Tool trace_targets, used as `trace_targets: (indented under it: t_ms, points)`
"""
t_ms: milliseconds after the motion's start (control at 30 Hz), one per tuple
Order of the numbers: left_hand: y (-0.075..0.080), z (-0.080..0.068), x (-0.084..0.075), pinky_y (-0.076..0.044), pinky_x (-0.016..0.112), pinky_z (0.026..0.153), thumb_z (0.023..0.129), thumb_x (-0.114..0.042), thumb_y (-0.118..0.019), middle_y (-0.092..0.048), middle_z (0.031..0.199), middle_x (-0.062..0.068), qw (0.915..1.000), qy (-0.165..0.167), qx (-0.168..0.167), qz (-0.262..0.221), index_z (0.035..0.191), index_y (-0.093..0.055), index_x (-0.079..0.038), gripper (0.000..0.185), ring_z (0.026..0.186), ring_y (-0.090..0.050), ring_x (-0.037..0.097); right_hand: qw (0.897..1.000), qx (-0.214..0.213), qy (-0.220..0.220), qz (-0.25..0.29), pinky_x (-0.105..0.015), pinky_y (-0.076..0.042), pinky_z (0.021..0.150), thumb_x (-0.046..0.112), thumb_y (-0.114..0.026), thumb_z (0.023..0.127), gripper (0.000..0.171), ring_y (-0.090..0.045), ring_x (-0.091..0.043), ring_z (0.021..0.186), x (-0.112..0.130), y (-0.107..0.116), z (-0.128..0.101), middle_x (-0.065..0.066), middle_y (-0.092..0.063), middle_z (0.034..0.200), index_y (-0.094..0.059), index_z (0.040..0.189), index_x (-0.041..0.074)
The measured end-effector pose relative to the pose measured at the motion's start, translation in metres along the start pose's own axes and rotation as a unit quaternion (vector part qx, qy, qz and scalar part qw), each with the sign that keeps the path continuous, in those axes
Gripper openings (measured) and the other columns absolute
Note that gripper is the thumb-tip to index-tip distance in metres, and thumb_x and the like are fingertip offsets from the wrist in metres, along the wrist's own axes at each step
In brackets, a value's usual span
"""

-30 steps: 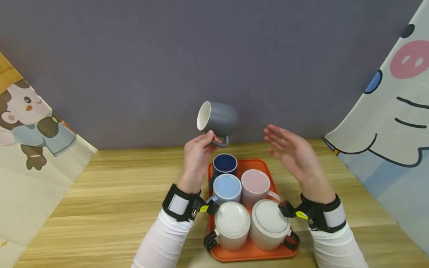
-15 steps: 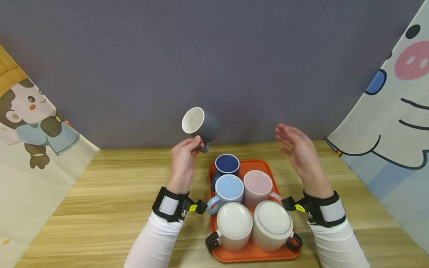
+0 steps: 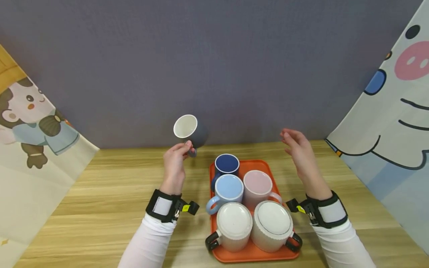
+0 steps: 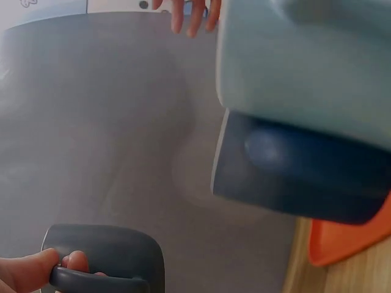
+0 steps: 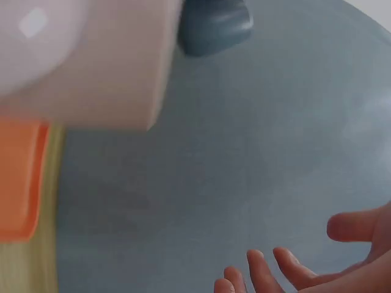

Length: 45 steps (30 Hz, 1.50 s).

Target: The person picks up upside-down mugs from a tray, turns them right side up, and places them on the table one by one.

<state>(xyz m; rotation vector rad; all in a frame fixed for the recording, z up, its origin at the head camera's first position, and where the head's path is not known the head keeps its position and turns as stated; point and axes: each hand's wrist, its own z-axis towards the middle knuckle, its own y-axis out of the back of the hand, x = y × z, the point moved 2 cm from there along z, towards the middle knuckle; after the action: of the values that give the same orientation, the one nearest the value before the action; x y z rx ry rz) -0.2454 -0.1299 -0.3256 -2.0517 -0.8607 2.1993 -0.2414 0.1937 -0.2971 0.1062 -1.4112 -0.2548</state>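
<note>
My left hand [image 3: 174, 167] holds a dark grey mug [image 3: 200, 134] by its handle, above the back of the table and left of the tray. The mug is tilted, and its white inside faces up and toward me. In the left wrist view, thumb and fingers grip the handle of the grey mug [image 4: 122, 247]. My right hand [image 3: 303, 160] is raised right of the tray, touching nothing; in the right wrist view its fingers [image 5: 259, 268] are loosely bent and apart from the thumb.
An orange tray [image 3: 254, 257] on the wooden table [image 3: 110, 208] bears upside-down mugs: navy [image 3: 227, 163], light blue [image 3: 229, 187], pink [image 3: 258, 182], and two white ones with black handles [image 3: 234, 221]. A grey wall [image 3: 214, 67] stands behind.
My left hand has moved left and slightly down with the grey mug, whose mouth has turned more toward me. The right hand has shifted slightly right, its fingers bending a little more.
</note>
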Motion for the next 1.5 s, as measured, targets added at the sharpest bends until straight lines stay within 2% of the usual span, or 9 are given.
trace_targets:
  t_ms: [100, 167, 267, 367, 600, 800, 967, 1267, 1500]
  points:
    - [0.007, 0.004, 0.002, -0.05, 0.026, 0.069, 0.086, -0.003, -0.067, -0.065, 0.06, -0.005, 0.9998, -0.001, -0.01, 0.014, 0.063, -0.065, -0.012, 0.024, 0.058, -0.062, 0.009, 0.999, 0.003, 0.013, -0.047, -0.025, -0.039, 0.088, 0.038, -0.037, 0.101, 0.055, -0.045, -0.018, 0.116, -0.007, 0.001, 0.002, -0.019, -0.045, 0.137, -0.035, 0.141, 0.0]
    - [0.011, 0.007, 0.003, -0.05, 0.026, 0.068, 0.085, -0.004, -0.067, -0.065, 0.059, -0.005, 0.9996, -0.001, -0.019, 0.023, 0.064, -0.065, -0.012, 0.023, 0.058, -0.062, 0.009, 0.997, 0.006, 0.023, -0.076, -0.026, -0.04, 0.088, 0.037, -0.036, 0.102, 0.053, -0.046, -0.022, 0.117, -0.012, 0.002, 0.003, -0.021, -0.046, 0.137, -0.037, 0.14, 0.0]
    - [0.018, 0.012, 0.004, -0.049, 0.026, 0.069, 0.085, -0.005, -0.068, -0.065, 0.058, -0.006, 0.999, -0.002, -0.028, 0.035, 0.064, -0.065, -0.013, 0.023, 0.057, -0.063, 0.008, 0.993, 0.008, 0.038, -0.116, -0.037, -0.042, 0.095, 0.038, -0.037, 0.102, 0.053, -0.045, -0.03, 0.121, -0.018, 0.003, 0.005, -0.021, -0.047, 0.137, -0.039, 0.14, 0.001]
    - [0.024, 0.015, 0.006, -0.045, 0.025, 0.068, 0.084, -0.006, -0.069, -0.065, 0.057, -0.007, 0.9984, 0.0, -0.037, 0.042, 0.064, -0.065, -0.015, 0.023, 0.057, -0.062, 0.007, 0.985, 0.004, 0.052, -0.164, -0.051, -0.039, 0.101, 0.038, -0.038, 0.101, 0.053, -0.044, -0.037, 0.126, -0.025, 0.004, 0.007, -0.022, -0.047, 0.139, -0.041, 0.139, 0.001]
    - [0.036, 0.021, 0.009, -0.04, 0.026, 0.067, 0.084, -0.007, -0.069, -0.064, 0.054, -0.009, 0.9972, 0.003, -0.054, 0.051, 0.062, -0.065, -0.017, 0.025, 0.056, -0.062, 0.005, 0.964, 0.005, 0.085, -0.251, -0.057, -0.036, 0.102, 0.034, -0.043, 0.1, 0.05, -0.043, -0.043, 0.126, -0.038, 0.006, 0.007, -0.026, -0.049, 0.136, -0.045, 0.136, -0.001]
    - [0.047, 0.027, 0.012, -0.041, 0.026, 0.068, 0.085, -0.006, -0.069, -0.065, 0.056, -0.01, 0.9964, 0.003, -0.065, 0.055, 0.063, -0.065, -0.017, 0.024, 0.055, -0.062, 0.004, 0.948, 0.015, 0.109, -0.298, -0.059, -0.033, 0.101, 0.032, -0.045, 0.1, 0.052, -0.043, -0.048, 0.124, -0.05, 0.007, 0.005, -0.031, -0.048, 0.133, -0.044, 0.134, -0.006]
    - [0.056, 0.031, 0.012, -0.039, 0.024, 0.066, 0.085, -0.007, -0.068, -0.065, 0.056, -0.01, 0.9953, 0.003, -0.076, 0.059, 0.064, -0.065, -0.017, 0.024, 0.054, -0.062, 0.004, 0.94, 0.016, 0.113, -0.323, -0.06, -0.035, 0.099, 0.029, -0.047, 0.099, 0.05, -0.044, -0.05, 0.12, -0.057, 0.008, 0.003, -0.034, -0.048, 0.13, -0.044, 0.133, -0.008]
    - [0.072, 0.036, 0.013, -0.034, 0.024, 0.067, 0.086, -0.009, -0.068, -0.065, 0.056, -0.011, 0.993, 0.01, -0.086, 0.079, 0.062, -0.066, -0.018, 0.026, 0.055, -0.062, 0.005, 0.929, -0.011, 0.122, -0.349, -0.062, -0.036, 0.096, 0.021, -0.053, 0.096, 0.045, -0.046, -0.055, 0.114, -0.068, 0.014, -0.002, -0.038, -0.051, 0.123, -0.048, 0.127, -0.011]
    - [0.079, 0.04, 0.014, -0.043, 0.024, 0.067, 0.085, -0.005, -0.068, -0.066, 0.058, -0.009, 0.9926, 0.023, -0.098, 0.068, 0.064, -0.064, -0.013, 0.023, 0.055, -0.063, 0.007, 0.923, -0.018, 0.116, -0.366, -0.065, -0.032, 0.094, 0.019, -0.055, 0.095, 0.043, -0.042, -0.06, 0.111, -0.075, 0.018, -0.003, -0.041, -0.049, 0.12, -0.049, 0.125, -0.011]
